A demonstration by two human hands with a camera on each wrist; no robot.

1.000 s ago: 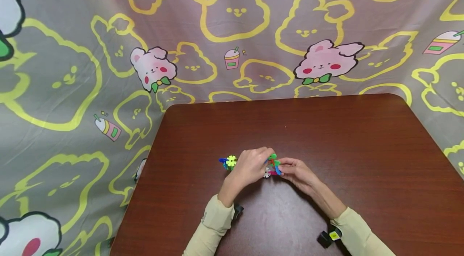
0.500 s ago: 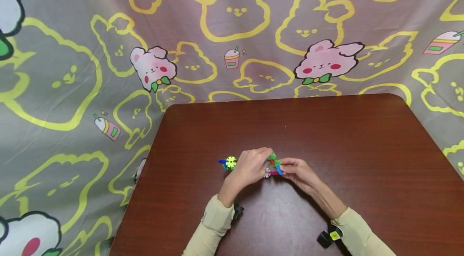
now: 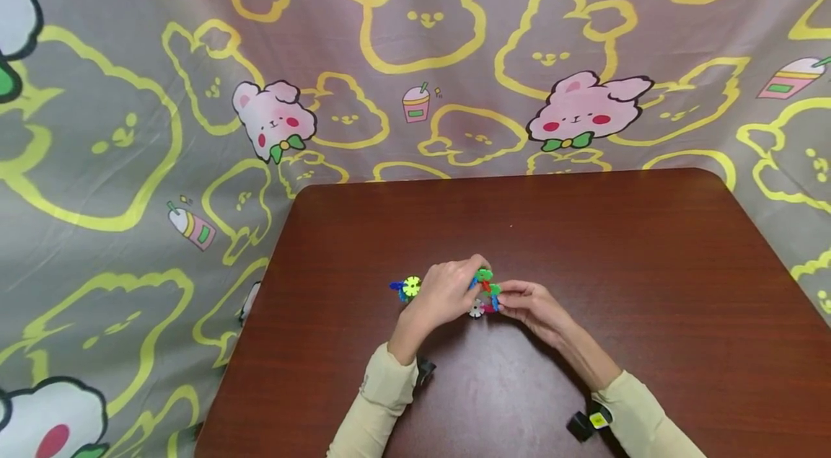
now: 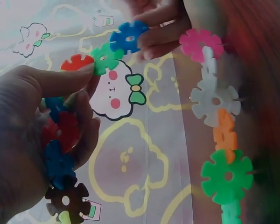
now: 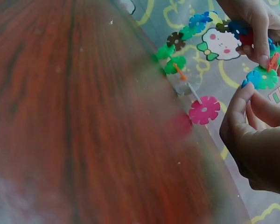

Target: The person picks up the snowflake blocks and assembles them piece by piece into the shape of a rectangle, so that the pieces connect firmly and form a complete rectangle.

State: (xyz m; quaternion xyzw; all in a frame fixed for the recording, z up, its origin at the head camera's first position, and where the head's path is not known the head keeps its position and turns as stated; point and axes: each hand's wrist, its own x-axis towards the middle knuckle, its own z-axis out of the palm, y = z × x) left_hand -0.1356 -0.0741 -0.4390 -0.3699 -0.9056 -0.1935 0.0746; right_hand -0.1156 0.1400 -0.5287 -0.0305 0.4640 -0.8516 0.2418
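Observation:
A chain of slotted plastic snowflake discs hangs in a curve between my hands. My left hand (image 3: 444, 292) grips it, its thumb and fingers by the red disc (image 4: 77, 62). Past that come a green disc (image 4: 106, 59) and a blue disc (image 4: 129, 37). My right hand (image 3: 535, 310) pinches this blue disc between thumb and fingertips. At the chain's other end a pink disc (image 5: 204, 110) stands apart from the blue one in the right wrist view. A clear disc (image 4: 215, 100), an orange disc (image 4: 225, 133) and a green disc (image 4: 227, 176) follow it. My left palm hides some discs.
A dark brown wooden table (image 3: 584, 227) lies under both hands. Behind and to the left hangs a grey cloth (image 3: 448, 47) with yellow outlines and rabbit faces. A black wrist camera (image 3: 581, 426) sits by the right sleeve.
My left hand has risen slightly, away from me, with its part of the chain. The blue disc in my right fingers has turned a little; the right hand stays almost in place.

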